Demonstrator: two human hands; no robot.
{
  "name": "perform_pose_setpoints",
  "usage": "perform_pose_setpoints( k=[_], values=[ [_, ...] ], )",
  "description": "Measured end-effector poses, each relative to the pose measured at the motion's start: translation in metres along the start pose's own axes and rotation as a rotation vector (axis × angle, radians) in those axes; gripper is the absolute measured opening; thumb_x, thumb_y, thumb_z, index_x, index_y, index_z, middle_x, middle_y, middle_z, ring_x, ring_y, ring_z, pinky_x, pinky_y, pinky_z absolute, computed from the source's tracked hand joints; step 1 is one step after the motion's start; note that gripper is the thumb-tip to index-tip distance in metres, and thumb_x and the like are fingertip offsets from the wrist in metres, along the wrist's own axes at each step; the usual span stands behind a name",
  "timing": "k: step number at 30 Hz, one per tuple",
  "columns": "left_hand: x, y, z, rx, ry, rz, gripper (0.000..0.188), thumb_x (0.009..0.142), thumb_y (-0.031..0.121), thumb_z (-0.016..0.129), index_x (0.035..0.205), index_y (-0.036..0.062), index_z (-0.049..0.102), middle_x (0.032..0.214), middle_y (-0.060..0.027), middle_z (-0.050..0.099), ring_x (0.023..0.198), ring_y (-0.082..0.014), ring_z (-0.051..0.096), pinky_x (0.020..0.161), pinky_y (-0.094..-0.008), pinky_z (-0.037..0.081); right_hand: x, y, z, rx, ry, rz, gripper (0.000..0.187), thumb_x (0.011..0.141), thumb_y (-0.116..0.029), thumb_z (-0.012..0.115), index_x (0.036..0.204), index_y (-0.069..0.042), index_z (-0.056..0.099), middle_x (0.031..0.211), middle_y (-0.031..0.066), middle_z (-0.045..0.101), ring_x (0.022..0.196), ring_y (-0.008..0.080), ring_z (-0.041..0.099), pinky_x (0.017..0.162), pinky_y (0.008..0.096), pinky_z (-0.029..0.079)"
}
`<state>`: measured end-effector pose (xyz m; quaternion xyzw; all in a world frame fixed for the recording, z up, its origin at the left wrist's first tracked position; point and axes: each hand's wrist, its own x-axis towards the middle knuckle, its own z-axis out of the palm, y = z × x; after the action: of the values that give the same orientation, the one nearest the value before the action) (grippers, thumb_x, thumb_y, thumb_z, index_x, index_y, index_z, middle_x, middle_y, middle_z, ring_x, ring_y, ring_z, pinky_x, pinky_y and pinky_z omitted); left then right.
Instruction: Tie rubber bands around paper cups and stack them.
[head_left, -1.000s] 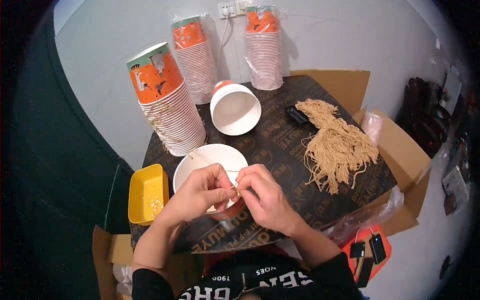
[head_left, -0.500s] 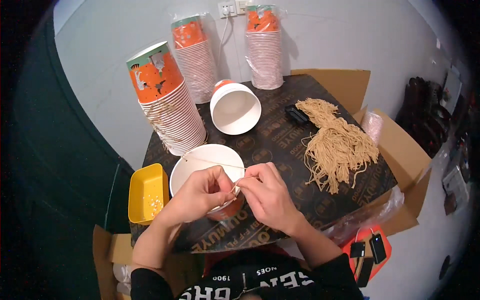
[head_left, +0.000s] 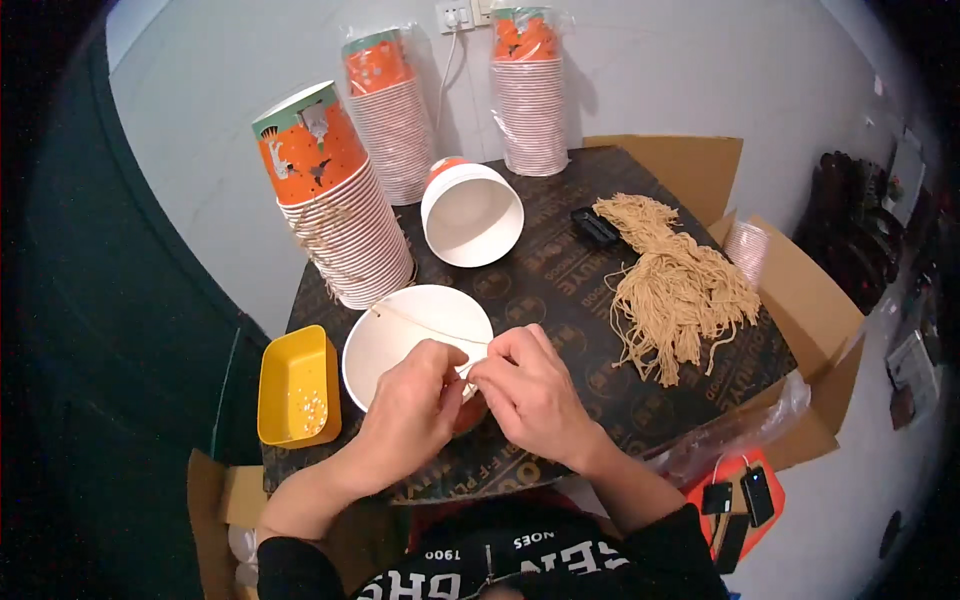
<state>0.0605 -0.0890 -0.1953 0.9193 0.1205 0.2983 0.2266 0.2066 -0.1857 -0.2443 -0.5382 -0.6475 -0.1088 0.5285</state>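
Observation:
A white-lined paper bucket [head_left: 385, 345] stands at the table's near side, its mouth facing up toward me. From a spot on its far rim a thin tan cord [head_left: 425, 326] runs across the opening to my fingers. My left hand [head_left: 415, 405] is closed at the bucket's near rim, thumb and fingers pinched on the cord. Just beside it, my right hand [head_left: 530, 390] also pinches the cord, its fingertips almost touching the left ones. The exact spot where the cord meets the near rim is hidden behind my fingers.
To the left is a yellow tray [head_left: 275, 390] with small white bits. Behind stand a tall bucket stack [head_left: 350, 230], two bagged stacks [head_left: 385, 120] and a tipped bucket [head_left: 475, 222]. On the right lie a cord bundle [head_left: 680, 300] and a black object [head_left: 594, 228]; cardboard boxes [head_left: 800, 290] flank the table.
My left hand has rolled over and its fingers have closed in toward the right fingertips at the rim. The right hand has barely moved, and the cord still spans the bucket's mouth.

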Motion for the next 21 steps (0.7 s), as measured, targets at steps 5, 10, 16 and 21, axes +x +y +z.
perform_pose_setpoints(
  k=[5, 10, 16, 21],
  values=[
    [-0.007, -0.002, 0.003, 0.165, 0.028, 0.046, 0.019, 0.080, 0.001, 0.072, 0.090, -0.0001, 0.055, 0.079, -0.0176, 0.063, 0.067, -0.0355, 0.065, 0.058, -0.0406, 0.051, 0.000, 0.001, -0.002, -0.003, 0.009, 0.017, 0.015, 0.079, -0.001, 0.065, 0.094, -0.003, 0.066, 0.093, 0.0113, 0.053, 0.089, 0.0296, 0.051, 0.078, 0.0384, 0.045],
    [-0.010, -0.010, 0.009, 0.186, 0.086, 0.145, 0.021, 0.079, 0.002, 0.073, 0.088, 0.0011, 0.054, 0.073, -0.0151, 0.061, 0.061, -0.0345, 0.063, 0.054, -0.0395, 0.050, 0.002, 0.001, 0.002, -0.001, 0.029, 0.042, 0.018, 0.082, 0.001, 0.060, 0.099, -0.002, 0.066, 0.099, 0.0131, 0.053, 0.093, 0.0312, 0.049, 0.081, 0.0389, 0.044],
    [-0.009, -0.010, 0.008, 0.197, 0.104, 0.255, 0.025, 0.078, 0.000, 0.074, 0.092, 0.0020, 0.053, 0.072, -0.0138, 0.061, 0.060, -0.0315, 0.063, 0.053, -0.0378, 0.050, 0.001, 0.001, 0.002, 0.060, -0.043, 0.040, 0.017, 0.084, -0.002, 0.060, 0.101, -0.001, 0.064, 0.103, 0.0138, 0.052, 0.097, 0.0318, 0.048, 0.086, 0.0405, 0.041],
    [-0.011, -0.012, 0.006, 0.098, 0.068, 0.191, 0.019, 0.081, -0.001, 0.072, 0.090, 0.0009, 0.055, 0.073, -0.0156, 0.063, 0.062, -0.0314, 0.065, 0.053, -0.0355, 0.050, 0.001, 0.002, 0.001, 0.084, -0.011, 0.048, 0.010, 0.083, -0.004, 0.064, 0.092, -0.002, 0.060, 0.101, 0.0124, 0.051, 0.096, 0.0316, 0.048, 0.085, 0.0404, 0.041]
  ],
)
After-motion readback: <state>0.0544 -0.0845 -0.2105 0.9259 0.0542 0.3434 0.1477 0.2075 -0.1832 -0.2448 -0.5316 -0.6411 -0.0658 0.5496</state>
